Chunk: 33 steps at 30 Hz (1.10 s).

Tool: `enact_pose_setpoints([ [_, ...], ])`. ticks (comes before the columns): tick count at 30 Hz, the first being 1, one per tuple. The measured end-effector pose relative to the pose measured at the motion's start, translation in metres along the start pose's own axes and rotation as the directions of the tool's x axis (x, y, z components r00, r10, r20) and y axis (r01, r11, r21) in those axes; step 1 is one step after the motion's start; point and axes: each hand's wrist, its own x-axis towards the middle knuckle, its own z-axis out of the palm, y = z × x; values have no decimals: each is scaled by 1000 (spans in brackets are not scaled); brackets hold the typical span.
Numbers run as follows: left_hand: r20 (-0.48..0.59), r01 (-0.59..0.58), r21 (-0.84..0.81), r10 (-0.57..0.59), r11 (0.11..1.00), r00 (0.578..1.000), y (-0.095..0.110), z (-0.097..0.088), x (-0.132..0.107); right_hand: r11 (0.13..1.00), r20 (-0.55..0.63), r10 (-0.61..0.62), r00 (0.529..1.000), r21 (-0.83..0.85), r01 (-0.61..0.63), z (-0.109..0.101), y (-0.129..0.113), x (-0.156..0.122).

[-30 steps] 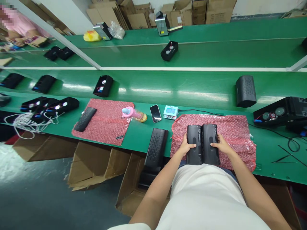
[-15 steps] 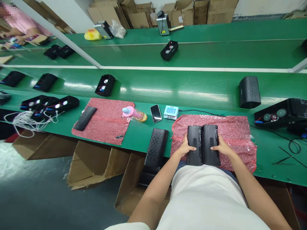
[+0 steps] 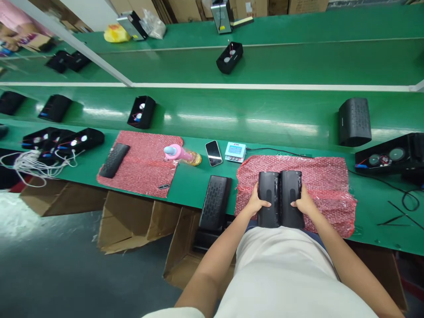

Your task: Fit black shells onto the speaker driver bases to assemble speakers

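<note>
Two black speakers stand side by side over red bubble wrap (image 3: 326, 190) at the bench's front edge, close against my body. My left hand (image 3: 256, 203) grips the left black speaker (image 3: 268, 190), its thumb on the near face. Around the outer side of the right black speaker (image 3: 290, 210) wraps my right hand (image 3: 303, 202), thumb also on the face. The speakers' undersides are hidden. Just left of them, another black speaker (image 3: 215, 203) with a patterned grille lies at the edge of the bench. A small white meter with a lit display (image 3: 235, 151) sits behind the wrap.
A phone (image 3: 213, 153) and a pink-topped bottle (image 3: 182, 154) are left of the meter. A second red bubble wrap sheet (image 3: 149, 154) bears a black grille panel (image 3: 114, 160). Open speaker housings (image 3: 141, 112) rest on the green belt. Cardboard boxes (image 3: 127, 221) stand below. Tweezers (image 3: 392, 219) lie right.
The camera view has tilted slightly downward, so the background sits higher in the picture. Both hands keep the same hold on the two speakers.
</note>
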Motion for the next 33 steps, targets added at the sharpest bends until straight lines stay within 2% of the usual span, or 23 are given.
enact_pose_setpoints([
  [10, 21, 21, 13, -21, 1000, 1000, -2, -3, 0, 1000, -54, 4, 999, -1, -4, 5, 7, -1],
  [25, 29, 35, 4, -36, 999, 999, 0, -1, -2, 997, -35, -70, 997, 26, 71, 6, 9, 0],
  [33, 26, 22, -6, -22, 1000, 999, 1, 0, -2, 998, -40, -52, 998, 20, 53, 7, 5, -1],
])
